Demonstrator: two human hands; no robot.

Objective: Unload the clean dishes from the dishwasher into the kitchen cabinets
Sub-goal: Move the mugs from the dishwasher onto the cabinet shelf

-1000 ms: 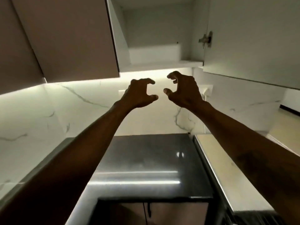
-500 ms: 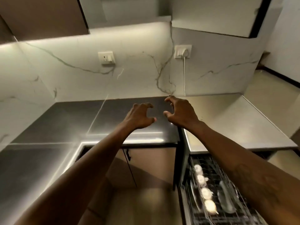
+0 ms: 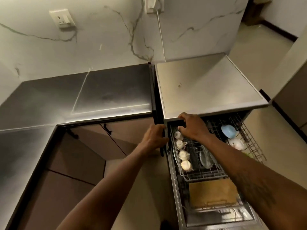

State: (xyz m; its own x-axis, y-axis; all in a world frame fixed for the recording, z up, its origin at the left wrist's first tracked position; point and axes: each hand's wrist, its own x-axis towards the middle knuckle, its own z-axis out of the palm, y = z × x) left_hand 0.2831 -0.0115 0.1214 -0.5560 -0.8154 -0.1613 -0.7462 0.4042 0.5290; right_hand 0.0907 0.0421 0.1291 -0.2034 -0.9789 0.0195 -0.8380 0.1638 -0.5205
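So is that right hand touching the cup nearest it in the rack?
Cannot tell. In the head view the thumb of the right hand sits right by the nearest cup, and this angle shows neither contact nor gap.

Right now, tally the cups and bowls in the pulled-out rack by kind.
Small white cups: 4
Blue bowl: 1
White patterned piece, cup or bowl unclear: 1
Total: 6
Clear plates are too blurred to count.
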